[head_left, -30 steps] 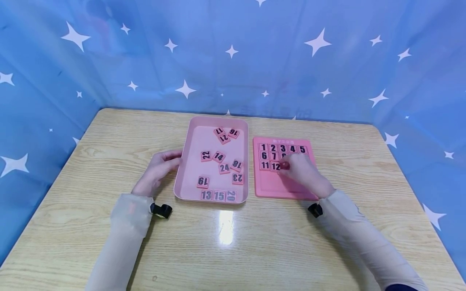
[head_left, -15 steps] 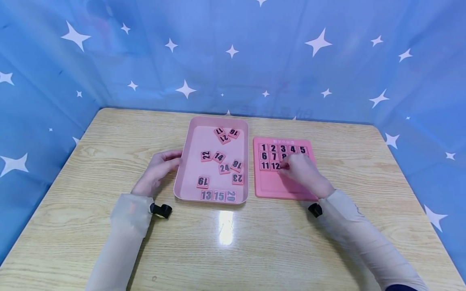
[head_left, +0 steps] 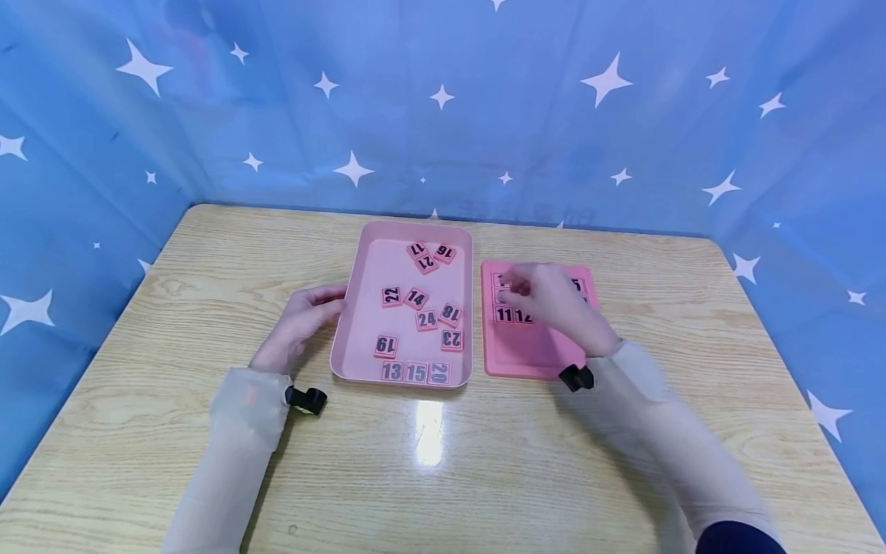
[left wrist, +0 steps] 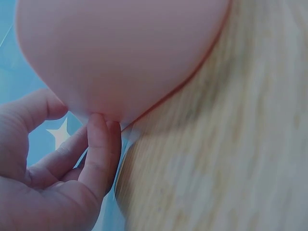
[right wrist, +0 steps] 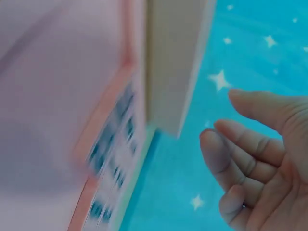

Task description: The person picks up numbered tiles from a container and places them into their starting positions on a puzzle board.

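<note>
The tray (head_left: pixel 360 308) is pale pink, plain inside and out; the tiles (head_left: pixel 416 298) lying in it are a deeper salmon pink, each printed with a black number inside a thin dark frame; the puzzle board (head_left: pixel 526 358) is coral pink, a shade stronger than the tray, with black numbers on its seated tiles and faint pale lettering along its top edge; the table (head_left: pixel 208 308) is light wood with a fine streaked grain and a white glare spot; the backdrop (head_left: pixel 443 108) is bright blue cloth scattered with white four-pointed stars of mixed sizes; both sleeves (head_left: pixel 238 431) are sheer beige; the wrist cameras (head_left: pixel 307 400) are black.
</note>
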Action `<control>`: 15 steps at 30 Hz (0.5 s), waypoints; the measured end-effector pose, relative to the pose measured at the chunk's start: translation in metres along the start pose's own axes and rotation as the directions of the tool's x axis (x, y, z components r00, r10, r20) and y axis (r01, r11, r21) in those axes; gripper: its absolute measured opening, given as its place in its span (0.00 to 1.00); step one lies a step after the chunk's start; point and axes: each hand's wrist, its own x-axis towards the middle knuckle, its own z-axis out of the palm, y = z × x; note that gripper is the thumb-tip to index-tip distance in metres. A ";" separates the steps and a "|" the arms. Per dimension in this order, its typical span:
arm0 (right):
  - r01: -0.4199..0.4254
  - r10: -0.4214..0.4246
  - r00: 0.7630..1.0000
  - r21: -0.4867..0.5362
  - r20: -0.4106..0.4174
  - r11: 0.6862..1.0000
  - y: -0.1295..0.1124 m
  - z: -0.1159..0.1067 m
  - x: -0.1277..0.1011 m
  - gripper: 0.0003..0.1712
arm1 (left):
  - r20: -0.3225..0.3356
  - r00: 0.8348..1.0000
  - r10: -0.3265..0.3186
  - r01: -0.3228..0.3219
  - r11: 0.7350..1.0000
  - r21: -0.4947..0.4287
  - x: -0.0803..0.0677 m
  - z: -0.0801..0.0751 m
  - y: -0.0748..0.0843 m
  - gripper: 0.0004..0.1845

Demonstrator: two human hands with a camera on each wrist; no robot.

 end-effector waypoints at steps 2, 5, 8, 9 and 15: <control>0.019 -0.019 1.000 0.043 0.011 0.999 -0.010 0.003 0.006 0.12 | -0.001 1.000 0.001 -0.001 1.000 0.002 0.000 0.000 0.000 0.25; 0.061 -0.062 0.998 0.081 0.008 0.995 -0.022 0.011 0.012 0.12 | -0.003 1.000 0.003 -0.003 1.000 0.004 0.000 0.000 0.000 0.24; 0.107 -0.108 0.994 0.096 -0.001 0.990 -0.032 0.018 0.017 0.12 | -0.004 1.000 0.003 -0.003 1.000 0.001 0.000 0.000 0.000 0.24; 0.119 -0.119 0.993 0.105 -0.005 0.987 -0.034 0.021 0.018 0.12 | -0.005 1.000 0.002 -0.002 1.000 0.002 0.000 0.000 0.000 0.24; 0.151 -0.154 0.988 0.140 0.009 0.978 -0.043 0.032 0.024 0.13 | -0.011 1.000 0.006 -0.006 1.000 0.000 0.001 -0.001 -0.002 0.24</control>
